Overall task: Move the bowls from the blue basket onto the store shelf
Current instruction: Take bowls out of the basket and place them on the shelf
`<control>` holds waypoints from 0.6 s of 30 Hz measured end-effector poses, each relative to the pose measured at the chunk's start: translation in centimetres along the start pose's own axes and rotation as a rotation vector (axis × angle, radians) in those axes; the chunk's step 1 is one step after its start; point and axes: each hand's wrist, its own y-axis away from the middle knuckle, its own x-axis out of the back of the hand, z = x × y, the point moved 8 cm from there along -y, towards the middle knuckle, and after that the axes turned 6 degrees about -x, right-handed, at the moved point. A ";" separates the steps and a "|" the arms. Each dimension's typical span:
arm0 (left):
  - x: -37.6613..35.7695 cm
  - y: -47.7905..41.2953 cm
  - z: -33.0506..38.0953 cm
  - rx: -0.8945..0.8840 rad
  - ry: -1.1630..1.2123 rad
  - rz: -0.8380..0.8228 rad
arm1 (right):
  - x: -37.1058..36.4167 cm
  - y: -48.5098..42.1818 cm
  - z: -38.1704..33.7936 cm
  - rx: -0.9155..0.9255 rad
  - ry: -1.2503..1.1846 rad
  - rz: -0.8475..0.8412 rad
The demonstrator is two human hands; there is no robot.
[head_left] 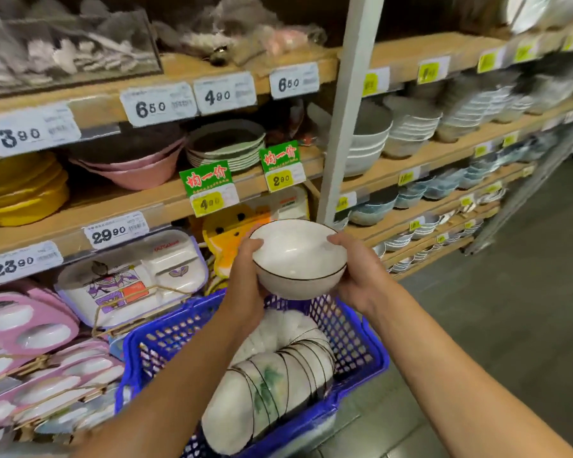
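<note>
**Entry: one white bowl, lifted over basket, bound for shelf**

Bowl [299,259]: white, dark rim line, upright, held in the air above the basket's [354,332] far end; not yet on any shelf. Left hand [245,272]: fingers curled round the bowl's left wall, thumb at the rim. Right hand [354,272]: curled round the right wall likewise. Stack [278,378]: more bowls, nested and lying on their sides in the basket; most of the task looked undone.

Handling note: keep both hands on the walls and the bowl level; carry it up and forward, clear of the hanging price tags [159,104]; set it base-down on bare board or squarely on a matching pile; loosen the fingers only once it sits flat. The glaze probably slips and chips easily.

Shelf [129,206]: wooden boards in tiers, crowded; yellow dishes [20,190] at left, divided trays [133,279] below, grey and blue bowls in the bay right of the white post [348,110].

Room: shop aisle, grey floor [510,292] at right.
</note>
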 end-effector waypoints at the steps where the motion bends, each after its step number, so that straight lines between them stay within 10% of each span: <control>1: -1.6 0.3 -0.3 0.000 0.016 0.023 | 1.1 0.6 -1.3 0.016 0.021 -0.011; 18: -33.1 1.5 -0.8 0.073 0.123 -0.164 | 17.4 8.8 -26.6 0.414 0.216 -0.292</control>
